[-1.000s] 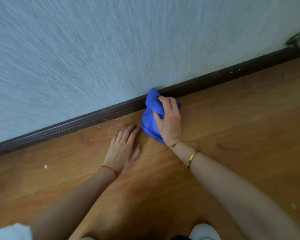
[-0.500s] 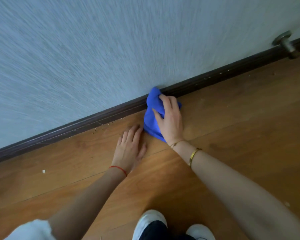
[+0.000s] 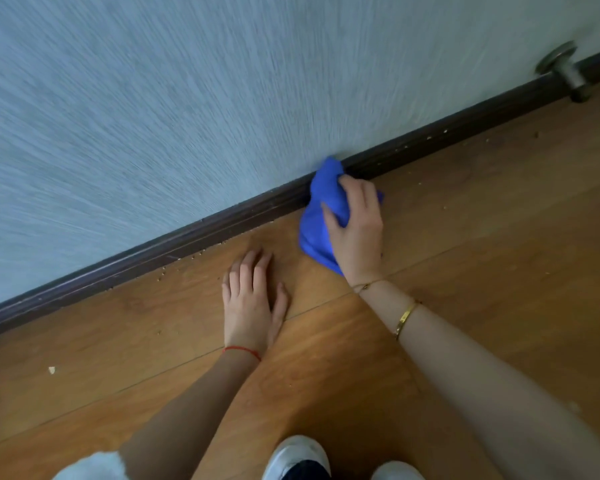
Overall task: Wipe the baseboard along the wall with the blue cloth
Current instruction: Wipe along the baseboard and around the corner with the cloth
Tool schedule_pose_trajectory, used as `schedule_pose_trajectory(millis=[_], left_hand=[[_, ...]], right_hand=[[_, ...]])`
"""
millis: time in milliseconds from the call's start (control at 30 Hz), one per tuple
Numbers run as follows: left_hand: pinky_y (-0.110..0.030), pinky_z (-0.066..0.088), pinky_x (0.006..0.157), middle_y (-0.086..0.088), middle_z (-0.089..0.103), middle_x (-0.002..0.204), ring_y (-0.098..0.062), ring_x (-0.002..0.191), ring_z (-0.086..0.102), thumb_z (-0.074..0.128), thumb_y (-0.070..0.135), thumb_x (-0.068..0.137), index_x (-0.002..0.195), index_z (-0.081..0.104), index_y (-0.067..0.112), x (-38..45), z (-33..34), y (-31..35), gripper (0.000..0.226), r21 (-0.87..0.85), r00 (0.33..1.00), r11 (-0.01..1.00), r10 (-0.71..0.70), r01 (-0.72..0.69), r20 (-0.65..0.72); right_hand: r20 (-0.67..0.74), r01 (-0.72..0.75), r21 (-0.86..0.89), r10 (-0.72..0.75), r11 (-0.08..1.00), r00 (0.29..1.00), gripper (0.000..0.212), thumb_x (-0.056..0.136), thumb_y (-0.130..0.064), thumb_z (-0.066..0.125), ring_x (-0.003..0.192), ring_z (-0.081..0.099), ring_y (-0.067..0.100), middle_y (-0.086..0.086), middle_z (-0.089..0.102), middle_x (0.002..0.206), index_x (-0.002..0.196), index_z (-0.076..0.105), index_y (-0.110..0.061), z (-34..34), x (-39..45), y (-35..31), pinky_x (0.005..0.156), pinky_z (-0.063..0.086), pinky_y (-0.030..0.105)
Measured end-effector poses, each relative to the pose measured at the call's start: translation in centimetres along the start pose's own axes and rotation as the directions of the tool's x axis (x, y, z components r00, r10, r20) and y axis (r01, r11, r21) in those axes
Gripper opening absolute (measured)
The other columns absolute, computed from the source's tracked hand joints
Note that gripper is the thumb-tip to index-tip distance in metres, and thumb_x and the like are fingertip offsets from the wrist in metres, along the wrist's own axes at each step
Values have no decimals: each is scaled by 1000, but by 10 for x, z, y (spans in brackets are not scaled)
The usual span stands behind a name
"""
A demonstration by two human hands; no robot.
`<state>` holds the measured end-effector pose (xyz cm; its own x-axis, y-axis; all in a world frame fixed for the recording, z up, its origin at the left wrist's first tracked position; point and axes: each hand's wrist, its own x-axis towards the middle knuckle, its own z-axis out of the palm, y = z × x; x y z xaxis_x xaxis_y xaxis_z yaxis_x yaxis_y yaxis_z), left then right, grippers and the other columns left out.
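Nearest, at the floor's near edge: two white shoe toes, cut off by the frame, and a white patch of cloth at the near-left, too cropped to identify. Floor is warm brown wood-look planks with thin seams; a pale scrap lies at left. Left hand, red string at the wrist, lies flat on the floor, fingers straight, holding nothing. Right hand, gold bangle and thin chain on the wrist, curls round the bunched blue cloth, soft and crumpled; its far tip presses the baseboard. Baseboard is dark brown, moulded, running diagonally; crumbs dot the floor along its foot. Wall above is pale blue-grey with streaked texture. Far right, a metal doorstop juts out from low on the wall.
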<state>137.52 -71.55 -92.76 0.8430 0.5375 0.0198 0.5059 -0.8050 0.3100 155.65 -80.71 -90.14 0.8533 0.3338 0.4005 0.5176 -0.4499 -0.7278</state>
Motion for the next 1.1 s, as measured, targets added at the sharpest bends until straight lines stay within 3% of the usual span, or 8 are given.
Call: schedule_pose_trajectory(millis=[100,200,333,600,700,800,867,1100], left_hand=[[-51,34,112,-9,44,148,-32,129,45,52,35,95,143,47,11,-1,0,0,54,-11,1000,1000,6,-6,-9],[-52,33,113,-9,42,149,-31,132,43,49,38,98,145,44,13,0,0,0,54,-5,1000,1000,-3,3,7],[-52,32,115,-8,41,150,-31,134,41,46,40,99,146,43,13,-1,-2,0,55,2,1000,1000,-8,8,27],[-52,35,111,-10,44,147,-34,127,47,48,38,96,142,47,10,-1,0,1,54,0,1000,1000,10,-10,-19],[-52,33,113,-10,42,148,-33,130,44,48,38,97,144,46,11,-1,-2,1,54,0,1000,1000,6,-6,6],[-52,31,116,-9,40,150,-32,134,41,48,38,98,146,44,12,-1,-3,1,55,-4,1000,1000,-5,5,29],[-53,31,116,-9,40,150,-31,134,41,49,38,98,146,43,12,-1,-3,2,55,-4,999,1000,-6,6,37],[-52,31,115,-9,41,149,-32,134,41,50,37,97,145,44,11,-1,-2,0,54,14,1000,1000,2,-3,25]], right_hand=[[92,109,-4,-108,994,990,33,87,-5,68,106,57,26,14,59,114,119,61,-2,0,-4,2,95,50,34],[-46,-80,5,80,997,996,38,84,-6,69,108,56,22,14,58,116,121,61,-3,-17,10,20,95,45,26],[-241,-279,27,277,960,930,38,85,-8,67,106,57,22,14,57,114,121,58,-1,-27,37,31,90,37,10],[73,87,-29,-85,996,994,34,88,-7,68,106,57,25,12,59,114,120,60,-2,4,-6,2,93,50,35],[0,-46,-6,46,999,999,38,87,-9,69,108,57,23,13,58,116,123,59,-4,-11,5,18,93,47,30],[-232,-266,26,265,964,936,37,86,-11,68,106,57,21,12,58,114,121,59,-5,-30,34,38,91,48,32],[-276,-310,9,300,951,913,35,86,-10,67,104,58,23,12,57,112,119,59,-5,-33,45,39,89,47,29],[-39,-62,-82,59,995,997,27,86,-10,69,103,57,21,11,59,110,111,62,-4,-24,18,27,88,43,19]])
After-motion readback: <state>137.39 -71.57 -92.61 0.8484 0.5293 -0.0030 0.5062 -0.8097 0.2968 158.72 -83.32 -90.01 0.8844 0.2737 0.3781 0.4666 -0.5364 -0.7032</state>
